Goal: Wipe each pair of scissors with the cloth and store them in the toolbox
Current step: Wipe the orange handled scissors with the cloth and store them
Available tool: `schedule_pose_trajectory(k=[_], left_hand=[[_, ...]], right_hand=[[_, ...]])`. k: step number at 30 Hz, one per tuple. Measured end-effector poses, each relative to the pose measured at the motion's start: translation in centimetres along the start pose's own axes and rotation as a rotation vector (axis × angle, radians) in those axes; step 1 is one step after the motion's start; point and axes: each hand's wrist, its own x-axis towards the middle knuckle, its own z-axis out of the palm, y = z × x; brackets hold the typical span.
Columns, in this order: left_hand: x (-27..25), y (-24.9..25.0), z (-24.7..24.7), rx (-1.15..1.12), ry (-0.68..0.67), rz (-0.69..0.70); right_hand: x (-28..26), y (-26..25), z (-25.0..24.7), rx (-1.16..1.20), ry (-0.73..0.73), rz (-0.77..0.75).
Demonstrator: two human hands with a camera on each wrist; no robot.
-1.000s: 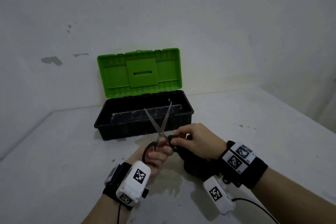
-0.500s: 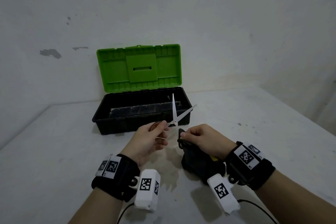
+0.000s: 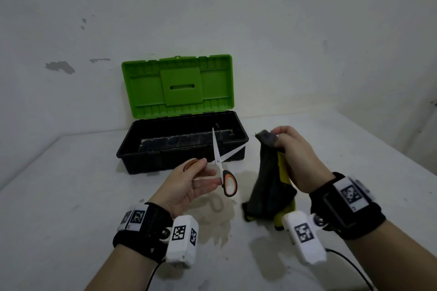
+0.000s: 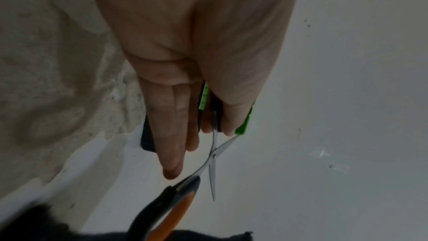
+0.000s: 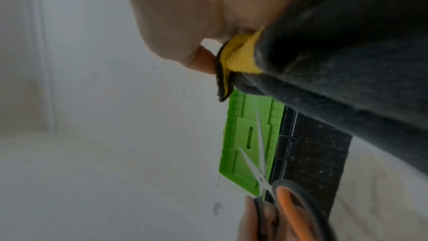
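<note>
My left hand (image 3: 208, 171) pinches one orange-and-black handle loop of the scissors (image 3: 217, 151). Their blades stand spread apart, pointing up in front of the toolbox. The other loop hangs free below my fingers. In the left wrist view the scissors (image 4: 214, 155) cross just past my straight fingers (image 4: 173, 135). To the right, my right hand (image 3: 280, 138) grips the top of the dark grey and yellow cloth (image 3: 268, 184), which hangs down to about table level. The black toolbox (image 3: 179, 149) stands behind with its green lid (image 3: 177, 87) raised. In the right wrist view the cloth (image 5: 324, 80) fills the upper right.
The white table (image 3: 71, 196) meets a white wall just behind the toolbox. A damp stain (image 3: 212, 217) marks the table between my hands. The table's right edge (image 3: 402, 149) runs diagonally at the far right. Cables trail from both wrist cameras.
My right hand has lifted the cloth up and to the right, away from the scissors. One handle loop now hangs free below my left hand, which has barely moved.
</note>
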Motion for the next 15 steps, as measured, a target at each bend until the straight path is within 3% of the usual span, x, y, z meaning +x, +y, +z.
schedule_pose_trajectory(k=[3, 5, 10, 15], left_hand=[[-0.3, -0.7, 0.7, -0.002, -0.037, 0.011], [-0.5, -1.1, 1.2, -0.005, -0.056, 0.045], [-0.7, -1.5, 2.0, -0.091, -0.013, 0.114], [-0.8, -1.7, 2.9, -0.179, -0.018, 0.11]], right_hand=[[-0.3, 1.5, 1.1, -0.481, 0.016, -0.401], [-0.4, 3.2, 1.9, -0.636, 0.036, -0.561], [0.3, 4.7, 2.6, -0.445, 0.264, -0.515], [0.7, 4.6, 3.3, -0.353, 0.192, -0.393]])
